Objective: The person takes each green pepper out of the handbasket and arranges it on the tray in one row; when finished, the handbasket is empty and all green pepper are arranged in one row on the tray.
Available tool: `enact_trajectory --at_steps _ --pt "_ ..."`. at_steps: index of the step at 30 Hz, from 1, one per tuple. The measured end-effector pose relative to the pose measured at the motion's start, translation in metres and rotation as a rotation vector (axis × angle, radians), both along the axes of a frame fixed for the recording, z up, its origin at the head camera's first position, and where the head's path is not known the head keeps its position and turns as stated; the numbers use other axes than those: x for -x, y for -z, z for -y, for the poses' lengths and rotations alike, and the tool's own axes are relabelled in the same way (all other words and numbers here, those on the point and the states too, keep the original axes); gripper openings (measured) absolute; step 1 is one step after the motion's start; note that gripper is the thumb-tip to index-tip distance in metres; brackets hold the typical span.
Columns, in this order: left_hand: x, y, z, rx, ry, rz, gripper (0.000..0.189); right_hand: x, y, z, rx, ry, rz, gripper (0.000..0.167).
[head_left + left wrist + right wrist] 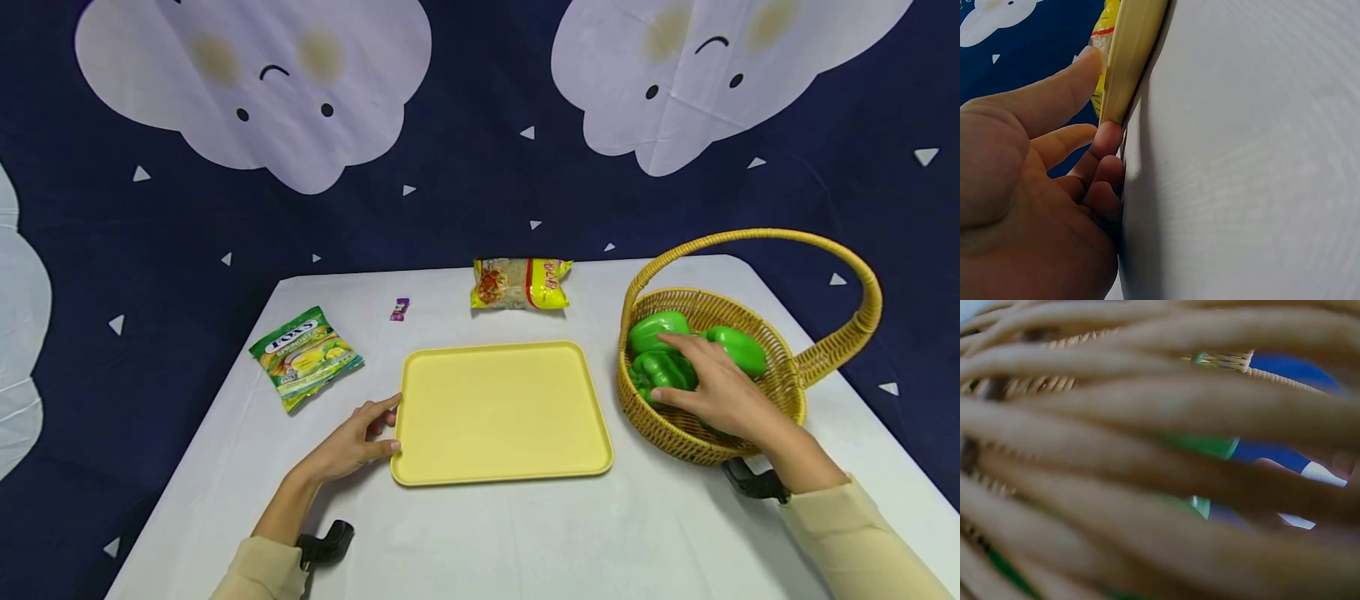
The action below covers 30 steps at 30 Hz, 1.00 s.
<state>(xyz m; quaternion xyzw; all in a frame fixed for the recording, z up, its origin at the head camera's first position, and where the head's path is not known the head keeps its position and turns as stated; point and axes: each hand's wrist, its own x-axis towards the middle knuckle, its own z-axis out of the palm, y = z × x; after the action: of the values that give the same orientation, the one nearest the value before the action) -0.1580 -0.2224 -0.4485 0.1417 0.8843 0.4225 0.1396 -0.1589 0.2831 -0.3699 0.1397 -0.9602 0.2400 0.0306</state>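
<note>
My left hand is at the left edge of a yellow rectangular tray, thumb and index fingertips at its rim. In the left wrist view, the thumb and fingertips lie against the side of the tray, with the lower fingers bent beside it. My right hand reaches into a wicker basket, thumb and index finger spread at a green bell pepper. Two more bell peppers show in the basket, one behind and one to the right. Blurred basket weave covers most of the right wrist view.
A green candy bag lies left of the tray. Behind it are a small purple wrapped sweet and a yellow food packet. The basket's tall handle arches over its opening. A dark patterned cloth hangs behind the white table.
</note>
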Motion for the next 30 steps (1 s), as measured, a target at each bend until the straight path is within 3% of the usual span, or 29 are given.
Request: enact_trajectory --at_steps 15,30 --pt "-0.001 0.000 0.001 -0.013 0.009 -0.011 0.078 0.007 0.005 -0.003 0.020 -0.029 0.084 0.077" --pt "-0.001 0.000 0.000 0.004 -0.003 -0.007 0.079 0.010 0.015 -0.005 -0.053 -0.035 0.065 0.072"
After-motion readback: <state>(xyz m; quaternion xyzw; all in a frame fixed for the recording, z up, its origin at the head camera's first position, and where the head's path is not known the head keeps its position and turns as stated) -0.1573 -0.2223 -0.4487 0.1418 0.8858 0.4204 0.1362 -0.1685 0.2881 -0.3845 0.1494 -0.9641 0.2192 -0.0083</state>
